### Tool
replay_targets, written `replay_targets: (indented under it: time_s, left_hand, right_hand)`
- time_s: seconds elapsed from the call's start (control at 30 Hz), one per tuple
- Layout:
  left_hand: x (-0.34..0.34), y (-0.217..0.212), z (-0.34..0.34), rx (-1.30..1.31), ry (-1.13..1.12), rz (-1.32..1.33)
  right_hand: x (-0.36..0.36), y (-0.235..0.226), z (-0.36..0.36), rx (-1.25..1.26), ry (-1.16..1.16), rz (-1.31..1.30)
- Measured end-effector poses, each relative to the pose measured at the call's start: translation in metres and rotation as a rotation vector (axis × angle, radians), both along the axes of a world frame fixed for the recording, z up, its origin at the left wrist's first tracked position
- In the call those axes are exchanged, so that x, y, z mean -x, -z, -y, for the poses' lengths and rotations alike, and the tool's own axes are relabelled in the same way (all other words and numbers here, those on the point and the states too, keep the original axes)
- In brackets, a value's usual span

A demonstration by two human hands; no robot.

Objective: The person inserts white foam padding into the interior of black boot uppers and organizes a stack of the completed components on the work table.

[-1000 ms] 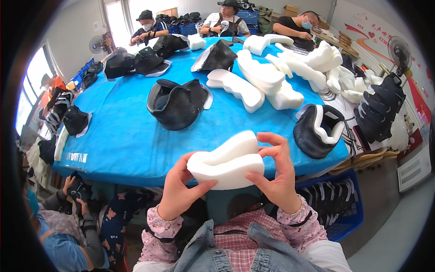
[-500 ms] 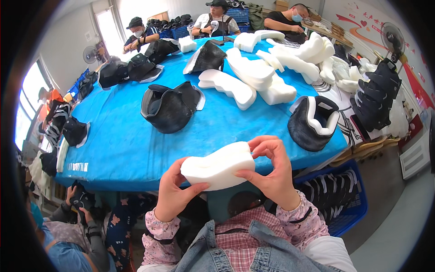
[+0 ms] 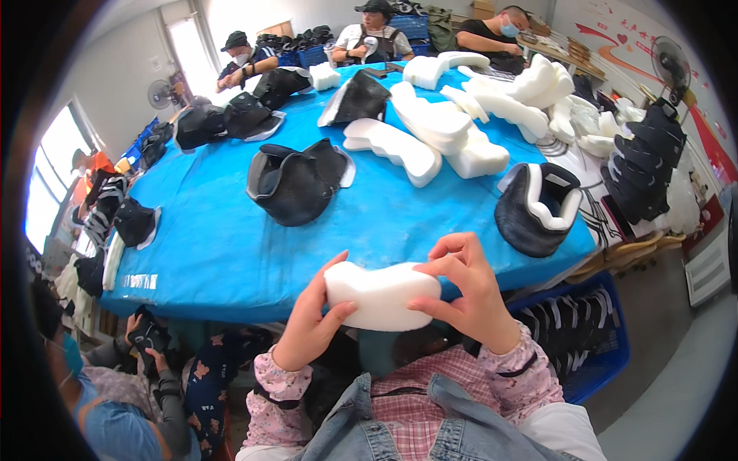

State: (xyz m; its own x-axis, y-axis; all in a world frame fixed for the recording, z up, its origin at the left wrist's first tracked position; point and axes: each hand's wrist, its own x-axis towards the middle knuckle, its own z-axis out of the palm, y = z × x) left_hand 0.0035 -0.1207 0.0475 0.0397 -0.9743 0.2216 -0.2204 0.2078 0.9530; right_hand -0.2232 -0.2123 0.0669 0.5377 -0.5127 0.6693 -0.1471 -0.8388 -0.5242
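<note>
supporting the foam point(image 3: 382, 296) at the near edge of the counter point(image 3: 207, 246): left grip point(image 3: 306, 326) closed on one end, right grip point(image 3: 480, 303) on the other. light, even pressure advised both sides; hard pinching would likely dent it.

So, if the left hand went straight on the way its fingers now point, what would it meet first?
Probably the nearest white foam piece lying on the blue table cover: the left hand points forward and slightly right. Height is unclear; it might touch the cover first.
</note>
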Motion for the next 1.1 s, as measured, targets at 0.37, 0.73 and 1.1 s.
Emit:
replay_targets:
  time_s: [0.37, 0.73, 1.1]
  left_hand:
    - [-0.079, 0.033, 0.101, 0.225, -0.595, 0.219]
    - [-0.094, 0.022, 0.092, 0.363, -0.496, 0.068]
    - [-0.053, 0.059, 0.059, 0.032, -0.029, 0.209]
  right_hand:
    - [0.007, 0.01, -0.014, -0.144, -0.004, -0.27]
    - [0.036, 0.009, -0.01, -0.35, 0.055, 0.048]
    - [-0.118, -0.07, 0.056, -0.717, -0.533, -0.022]
